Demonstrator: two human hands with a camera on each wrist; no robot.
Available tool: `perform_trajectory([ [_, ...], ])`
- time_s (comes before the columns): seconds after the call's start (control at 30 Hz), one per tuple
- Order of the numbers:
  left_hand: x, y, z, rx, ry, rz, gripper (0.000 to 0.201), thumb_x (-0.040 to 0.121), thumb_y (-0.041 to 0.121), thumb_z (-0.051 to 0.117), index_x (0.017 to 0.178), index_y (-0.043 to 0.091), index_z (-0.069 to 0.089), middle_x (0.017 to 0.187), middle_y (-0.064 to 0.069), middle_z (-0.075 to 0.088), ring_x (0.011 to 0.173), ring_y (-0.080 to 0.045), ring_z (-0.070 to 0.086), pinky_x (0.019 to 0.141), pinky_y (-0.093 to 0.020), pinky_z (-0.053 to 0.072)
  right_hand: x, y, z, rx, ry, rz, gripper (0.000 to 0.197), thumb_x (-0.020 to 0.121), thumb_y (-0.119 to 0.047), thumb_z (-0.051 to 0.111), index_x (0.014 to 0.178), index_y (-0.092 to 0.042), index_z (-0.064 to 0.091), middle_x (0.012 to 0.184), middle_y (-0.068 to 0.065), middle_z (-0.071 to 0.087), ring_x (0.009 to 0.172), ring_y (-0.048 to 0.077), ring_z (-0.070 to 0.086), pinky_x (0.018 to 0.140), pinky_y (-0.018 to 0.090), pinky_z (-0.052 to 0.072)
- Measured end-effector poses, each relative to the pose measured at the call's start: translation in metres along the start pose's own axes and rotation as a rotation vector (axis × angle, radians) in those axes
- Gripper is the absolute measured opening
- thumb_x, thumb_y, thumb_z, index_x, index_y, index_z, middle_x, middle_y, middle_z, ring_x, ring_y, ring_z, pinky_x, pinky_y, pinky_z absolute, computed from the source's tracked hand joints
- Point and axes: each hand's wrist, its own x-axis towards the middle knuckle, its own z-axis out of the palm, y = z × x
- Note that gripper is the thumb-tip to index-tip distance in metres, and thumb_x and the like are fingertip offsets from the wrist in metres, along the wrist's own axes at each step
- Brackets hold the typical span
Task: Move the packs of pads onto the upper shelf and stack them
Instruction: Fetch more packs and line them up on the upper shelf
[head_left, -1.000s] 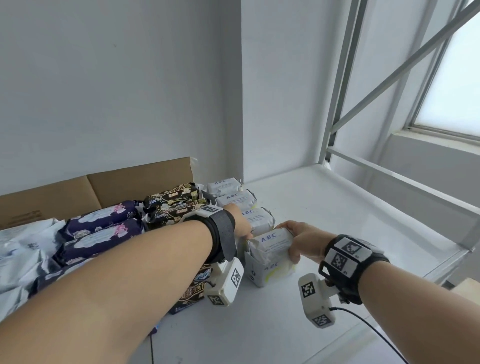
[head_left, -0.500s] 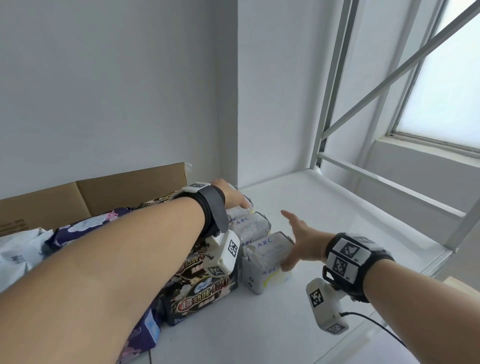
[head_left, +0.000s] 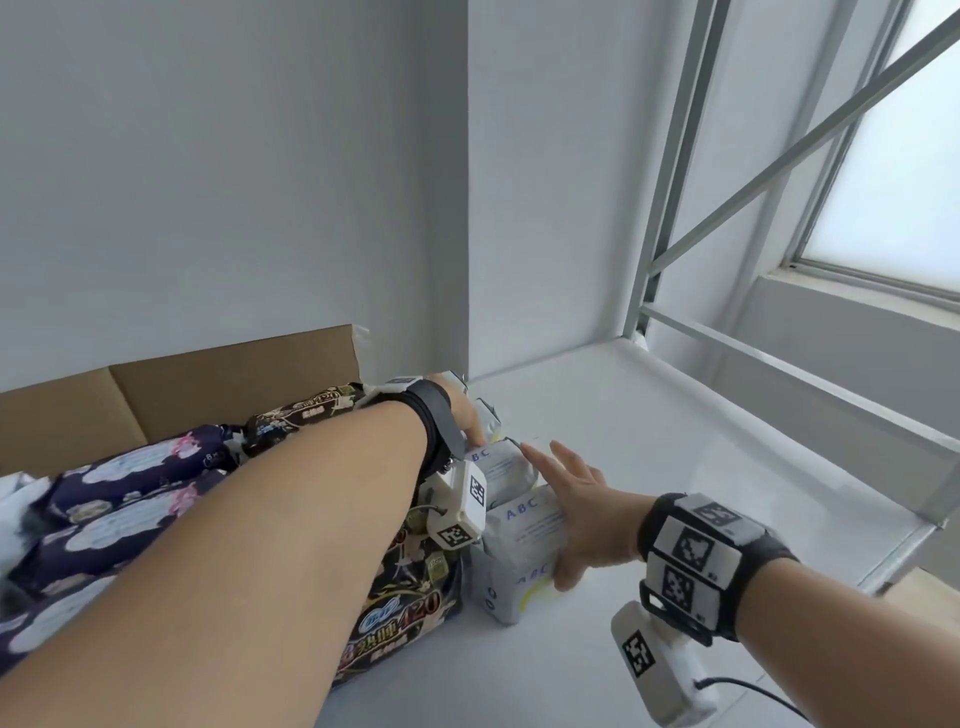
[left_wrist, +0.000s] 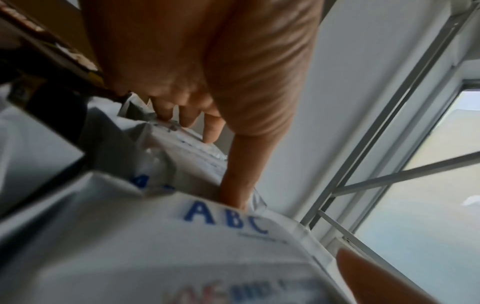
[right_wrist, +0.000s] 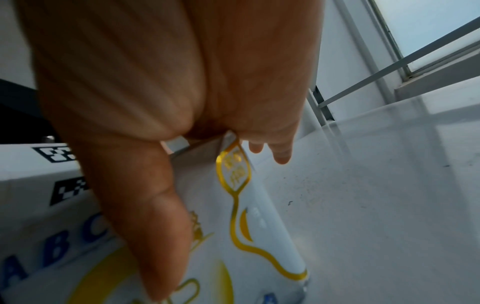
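The right hand (head_left: 582, 514) lies flat, fingers straight, against the outer side of the nearest white pack (head_left: 524, 556), thumb low on its front. Just beyond it the left hand (head_left: 465, 415) reaches over the row of white packs (head_left: 501, 465), fingers curled down behind one and thumb pressed in a gap. All stand on the shelf (head_left: 701, 467). Left of the hands lie dark packs (head_left: 400, 618) and a cardboard box (head_left: 208, 384).

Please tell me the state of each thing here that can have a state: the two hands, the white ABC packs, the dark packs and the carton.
left hand: fingers curled on a far ABC pack
right hand: open, flat against the row's side
near ABC pack: standing on the shelf, unstacked
black 420 pack: lying beside the row
cardboard box: open
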Motion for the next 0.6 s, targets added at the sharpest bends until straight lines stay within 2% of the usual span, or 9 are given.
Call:
perform_trajectory([
  [0.1, 0.005, -0.001, 0.002, 0.027, -0.022, 0.013, 0.049, 0.065, 0.035, 0.082, 0.101, 0.020, 0.053, 0.096, -0.003, 0.057, 0.081, -0.019, 0.054, 0.071, -0.029, 0.048, 0.006, -0.002, 0.000, -0.003, -0.004, -0.005, 0.133, 0.060, -0.018, 0.084, 0.146, -0.047, -0.013, 0.156, -0.006, -0.022, 0.146, 0.026, -0.007, 0.115, 0.052, 0.022],
  [0.2, 0.009, -0.004, 0.000, -0.007, -0.056, 0.027, 0.042, 0.072, 0.033, 0.078, 0.103, 0.014, 0.059, 0.101, -0.006, 0.059, 0.075, -0.018, 0.055, 0.061, -0.025, 0.048, 0.012, -0.005, 0.001, -0.001, 0.001, -0.012, 0.130, 0.061, -0.020, 0.084, 0.146, -0.046, -0.011, 0.156, -0.006, -0.021, 0.145, 0.025, -0.008, 0.115, 0.051, 0.021],
  [0.23, 0.010, -0.006, 0.000, -0.018, -0.062, 0.031, 0.041, 0.074, 0.034, 0.076, 0.105, 0.012, 0.059, 0.103, -0.007, 0.059, 0.076, -0.018, 0.056, 0.061, -0.025, 0.048, 0.014, -0.006, 0.001, -0.002, -0.001, -0.014, 0.130, 0.061, -0.021, 0.084, 0.147, -0.046, -0.010, 0.156, -0.007, -0.021, 0.145, 0.024, -0.009, 0.116, 0.051, 0.020],
  [0.33, 0.013, -0.011, 0.002, -0.051, -0.035, 0.051, 0.059, 0.078, 0.037, 0.072, 0.128, 0.012, 0.051, 0.123, -0.009, 0.057, 0.093, -0.021, 0.055, 0.077, -0.029, 0.045, 0.019, -0.008, -0.001, -0.018, -0.019, -0.016, 0.129, 0.062, -0.020, 0.084, 0.147, -0.046, -0.011, 0.156, -0.007, -0.020, 0.145, 0.024, -0.011, 0.116, 0.052, 0.018],
  [0.37, 0.015, -0.011, 0.003, -0.060, -0.021, 0.052, 0.056, 0.079, 0.038, 0.072, 0.126, 0.015, 0.052, 0.124, -0.008, 0.056, 0.093, -0.021, 0.052, 0.079, -0.029, 0.043, 0.020, -0.008, -0.002, -0.030, -0.028, -0.017, 0.130, 0.062, -0.021, 0.084, 0.146, -0.046, -0.012, 0.157, -0.007, -0.019, 0.145, 0.024, -0.011, 0.116, 0.052, 0.017],
  [0.43, 0.015, -0.013, 0.004, -0.090, -0.018, 0.044, 0.036, 0.079, 0.039, 0.071, 0.105, 0.020, 0.057, 0.115, -0.008, 0.055, 0.090, -0.018, 0.047, 0.080, -0.028, 0.042, 0.020, -0.009, -0.003, -0.052, -0.042, -0.018, 0.131, 0.062, -0.022, 0.084, 0.146, -0.045, -0.014, 0.157, -0.007, -0.018, 0.145, 0.024, -0.011, 0.116, 0.053, 0.016],
  [0.47, 0.013, -0.014, 0.003, -0.117, -0.022, 0.035, 0.036, 0.078, 0.039, 0.071, 0.105, 0.019, 0.058, 0.116, -0.009, 0.054, 0.090, -0.018, 0.046, 0.080, -0.029, 0.042, 0.020, -0.010, -0.003, -0.064, -0.042, -0.017, 0.132, 0.062, -0.022, 0.084, 0.146, -0.045, -0.015, 0.157, -0.007, -0.017, 0.145, 0.024, -0.011, 0.116, 0.053, 0.016],
  [0.53, 0.008, -0.018, -0.001, -0.235, -0.086, -0.001, 0.059, 0.078, 0.038, 0.074, 0.127, 0.013, 0.052, 0.131, -0.011, 0.053, 0.092, -0.021, 0.050, 0.080, -0.032, 0.045, 0.017, -0.013, -0.003, -0.106, -0.035, -0.007, 0.134, 0.060, -0.023, 0.085, 0.146, -0.044, -0.016, 0.158, -0.003, -0.015, 0.145, 0.025, -0.011, 0.116, 0.051, 0.017],
  [0.6, -0.002, -0.023, -0.012, -0.344, -0.201, -0.037, 0.075, 0.079, 0.039, 0.072, 0.140, 0.011, 0.039, 0.143, -0.011, 0.043, 0.104, -0.026, 0.051, 0.082, -0.036, 0.044, 0.013, -0.020, -0.005, -0.171, -0.035, 0.006, 0.137, 0.057, -0.029, 0.086, 0.146, -0.042, -0.017, 0.158, -0.001, -0.015, 0.145, 0.027, -0.010, 0.116, 0.050, 0.020],
])
